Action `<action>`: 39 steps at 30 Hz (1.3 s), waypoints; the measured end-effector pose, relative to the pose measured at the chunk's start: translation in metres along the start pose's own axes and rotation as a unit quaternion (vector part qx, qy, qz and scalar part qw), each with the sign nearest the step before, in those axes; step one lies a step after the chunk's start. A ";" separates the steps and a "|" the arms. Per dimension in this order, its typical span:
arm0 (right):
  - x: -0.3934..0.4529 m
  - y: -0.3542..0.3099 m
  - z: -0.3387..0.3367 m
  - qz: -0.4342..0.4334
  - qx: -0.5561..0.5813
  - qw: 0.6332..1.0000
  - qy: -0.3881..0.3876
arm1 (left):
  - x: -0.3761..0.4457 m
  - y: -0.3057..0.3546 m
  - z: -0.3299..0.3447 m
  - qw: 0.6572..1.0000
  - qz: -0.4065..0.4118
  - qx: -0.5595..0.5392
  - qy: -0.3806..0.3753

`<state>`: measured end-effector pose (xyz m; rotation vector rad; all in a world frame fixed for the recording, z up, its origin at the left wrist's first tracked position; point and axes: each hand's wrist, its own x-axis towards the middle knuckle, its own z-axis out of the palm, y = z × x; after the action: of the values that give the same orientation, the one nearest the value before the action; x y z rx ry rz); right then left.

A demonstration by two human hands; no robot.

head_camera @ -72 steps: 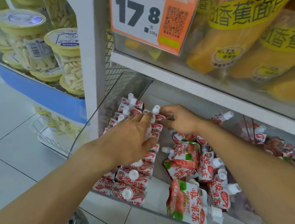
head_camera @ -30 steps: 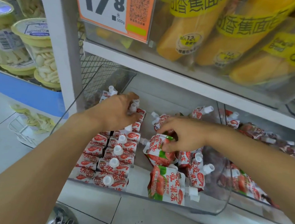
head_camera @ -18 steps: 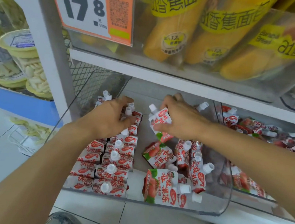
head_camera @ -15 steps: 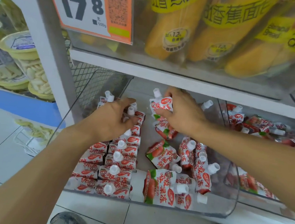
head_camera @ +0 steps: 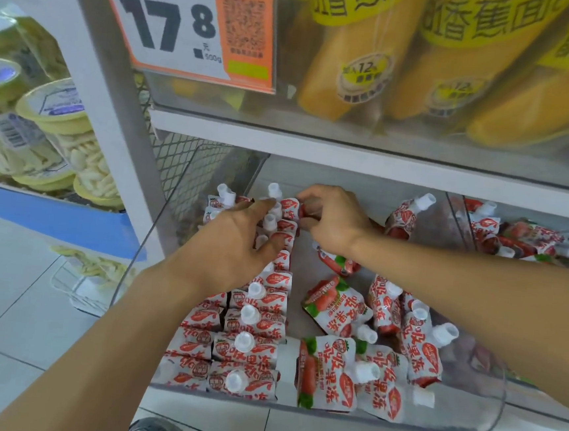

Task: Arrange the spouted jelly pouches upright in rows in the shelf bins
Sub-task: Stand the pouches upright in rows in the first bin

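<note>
Fingers nearly straight, the left hand rests flat on the upright rows in the bin. Just beside it, the right hand pinches a pouch at the row's far end.

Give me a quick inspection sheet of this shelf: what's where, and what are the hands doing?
Surface: clear shelf bin on a white shelf.
Job's things: upright pouch rows fill the bin's left side.
Clutter: loose pouches lie tumbled on the right.
Hands: left hand rests on the rows' far end; right hand pinches a pouch there.
Cables: nothing seen.
Surroundings: price sign, banana bread bags above; neighbouring bin of pouches right; snack tubs left.
</note>
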<state>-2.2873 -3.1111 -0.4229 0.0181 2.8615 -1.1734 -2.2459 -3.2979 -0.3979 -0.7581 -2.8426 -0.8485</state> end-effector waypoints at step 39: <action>-0.183 0.007 -0.104 -0.183 -0.186 0.953 -0.152 | -0.073 0.091 0.025 0.979 0.125 -0.083 -0.142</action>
<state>-2.1084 -3.0318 -0.3448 -0.6706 2.8140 -0.5766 -2.1366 -3.2505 -0.3896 -1.3245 -2.8449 -1.0175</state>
